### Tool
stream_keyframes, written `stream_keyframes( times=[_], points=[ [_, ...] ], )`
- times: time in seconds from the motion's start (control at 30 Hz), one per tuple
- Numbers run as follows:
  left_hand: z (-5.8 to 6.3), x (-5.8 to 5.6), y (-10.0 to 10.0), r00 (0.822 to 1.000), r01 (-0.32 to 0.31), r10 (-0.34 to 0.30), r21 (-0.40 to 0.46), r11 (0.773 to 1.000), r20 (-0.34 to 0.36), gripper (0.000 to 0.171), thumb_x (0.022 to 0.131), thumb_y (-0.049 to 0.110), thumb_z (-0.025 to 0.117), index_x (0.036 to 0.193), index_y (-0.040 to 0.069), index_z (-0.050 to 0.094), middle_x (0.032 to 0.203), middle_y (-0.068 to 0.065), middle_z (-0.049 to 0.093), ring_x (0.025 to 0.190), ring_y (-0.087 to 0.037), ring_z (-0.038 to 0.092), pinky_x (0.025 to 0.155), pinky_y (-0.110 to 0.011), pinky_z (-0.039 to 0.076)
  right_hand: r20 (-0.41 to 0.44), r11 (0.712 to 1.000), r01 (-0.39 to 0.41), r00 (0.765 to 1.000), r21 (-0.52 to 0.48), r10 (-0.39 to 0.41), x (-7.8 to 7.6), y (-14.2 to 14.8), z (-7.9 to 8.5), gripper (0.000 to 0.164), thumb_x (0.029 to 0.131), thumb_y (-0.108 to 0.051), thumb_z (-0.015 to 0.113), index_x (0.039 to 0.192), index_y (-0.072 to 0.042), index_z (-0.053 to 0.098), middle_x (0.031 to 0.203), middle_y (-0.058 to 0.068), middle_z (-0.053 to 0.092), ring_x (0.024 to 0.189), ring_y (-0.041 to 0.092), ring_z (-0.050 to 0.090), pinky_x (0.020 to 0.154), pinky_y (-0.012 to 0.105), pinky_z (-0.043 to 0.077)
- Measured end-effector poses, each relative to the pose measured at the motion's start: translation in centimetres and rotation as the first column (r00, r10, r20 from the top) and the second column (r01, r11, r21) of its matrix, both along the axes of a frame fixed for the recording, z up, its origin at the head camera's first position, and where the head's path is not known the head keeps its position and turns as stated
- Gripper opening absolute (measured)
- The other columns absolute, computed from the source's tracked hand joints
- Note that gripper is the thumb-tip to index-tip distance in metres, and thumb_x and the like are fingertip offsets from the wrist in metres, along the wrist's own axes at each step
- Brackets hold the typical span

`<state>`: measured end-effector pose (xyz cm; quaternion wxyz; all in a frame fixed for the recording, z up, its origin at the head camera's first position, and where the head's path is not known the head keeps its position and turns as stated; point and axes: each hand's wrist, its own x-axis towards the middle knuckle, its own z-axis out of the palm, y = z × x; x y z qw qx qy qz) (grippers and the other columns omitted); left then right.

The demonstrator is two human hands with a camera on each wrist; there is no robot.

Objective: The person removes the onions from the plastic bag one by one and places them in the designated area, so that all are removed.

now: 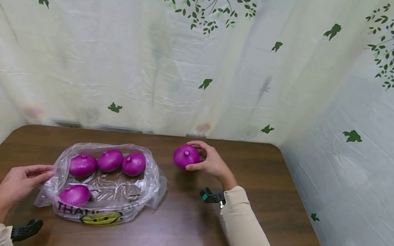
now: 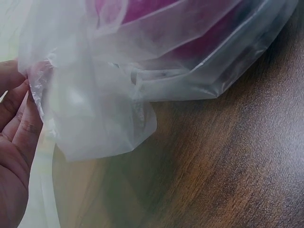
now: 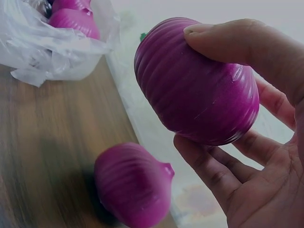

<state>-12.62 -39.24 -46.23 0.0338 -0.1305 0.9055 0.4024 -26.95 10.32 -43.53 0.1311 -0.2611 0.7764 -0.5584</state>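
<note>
My left hand (image 1: 18, 183) pinches the left edge of a clear plastic bag (image 1: 114, 191) between thumb and fingers. The bag lies with its mouth spread wide and carries black lettering and a yellow printed face. Several purple onions (image 1: 110, 161) sit inside, most along the far side and one at the near left. To the right of the bag, my right hand (image 1: 213, 163) grips a purple onion (image 3: 194, 85) above the table, thumb on one side and fingers on the other. Another onion (image 3: 133, 185) rests on the table beyond it in the right wrist view; the head view does not show it separately.
The brown wooden table (image 1: 172, 231) has rounded far corners. Close behind it and along the sides hangs a pale curtain (image 1: 176, 59) printed with green leaves and branches. Dark straps (image 1: 213, 196) circle both wrists.
</note>
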Motion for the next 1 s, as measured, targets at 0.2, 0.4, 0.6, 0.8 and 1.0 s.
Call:
stream_keyframes(
  times=[0.2, 0.4, 0.6, 0.8, 1.0],
  points=[
    [0.1, -0.1, -0.1, 1.000, 0.001, -0.001, 0.008, 1.000, 0.010, 0.067, 0.092, 0.047, 0.061, 0.128, -0.009, 0.055, 0.124, -0.029, 0.058, 0.078, 0.016, 0.044, 0.070, -0.027, 0.051, 0.010, 1.000, 0.015, 1.000, 0.003, -0.015, -0.4, 0.8, 0.2, 0.065, 0.072, -0.003, 0.083, 0.131, -0.007, 0.054, 0.127, 0.014, 0.054, 0.115, 0.030, 0.054, 0.095, 0.041, 0.048],
    [0.0, -0.3, -0.2, 1.000, 0.014, -0.014, 0.007, 1.000, 0.001, 0.066, 0.093, 0.046, 0.060, 0.128, -0.009, 0.055, 0.124, -0.028, 0.059, 0.078, 0.017, 0.045, 0.067, -0.024, 0.049, 0.005, 1.000, 0.008, 1.000, 0.012, -0.008, -1.3, 2.0, 0.1, 0.067, 0.073, -0.003, 0.082, 0.132, -0.007, 0.052, 0.129, 0.014, 0.054, 0.115, 0.031, 0.055, 0.094, 0.041, 0.049],
    [-0.2, -0.3, -0.2, 1.000, 0.008, -0.009, 0.019, 1.000, 0.011, 0.068, 0.092, 0.049, 0.059, 0.129, -0.009, 0.054, 0.128, -0.031, 0.055, 0.082, 0.011, 0.047, 0.078, -0.043, 0.050, 0.020, 0.998, 0.026, 0.999, 0.056, -0.027, -1.8, 3.4, 0.4, 0.070, 0.074, -0.004, 0.082, 0.136, -0.007, 0.050, 0.132, 0.014, 0.052, 0.120, 0.034, 0.052, 0.096, 0.044, 0.047],
    [0.0, -0.4, -0.5, 1.000, 0.010, -0.010, 0.008, 1.000, 0.013, 0.068, 0.093, 0.047, 0.058, 0.129, -0.010, 0.053, 0.130, -0.034, 0.051, 0.100, -0.027, 0.059, 0.084, -0.056, 0.045, 0.036, 0.995, 0.066, 0.997, 0.078, -0.069, -2.1, 4.5, 0.5, 0.070, 0.075, -0.007, 0.082, 0.137, -0.008, 0.050, 0.134, 0.015, 0.050, 0.121, 0.035, 0.051, 0.096, 0.046, 0.047],
    [-0.1, -0.6, -0.4, 1.000, 0.007, -0.007, -0.016, 1.000, -0.007, 0.065, 0.093, 0.045, 0.059, 0.128, -0.010, 0.055, 0.127, -0.032, 0.055, 0.090, -0.005, 0.057, 0.079, -0.043, 0.049, 0.039, 0.988, 0.126, 0.991, 0.090, -0.130, -2.6, 5.5, 0.1, 0.070, 0.074, -0.013, 0.084, 0.136, -0.012, 0.051, 0.134, 0.013, 0.051, 0.120, 0.035, 0.050, 0.094, 0.047, 0.048]
  ],
)
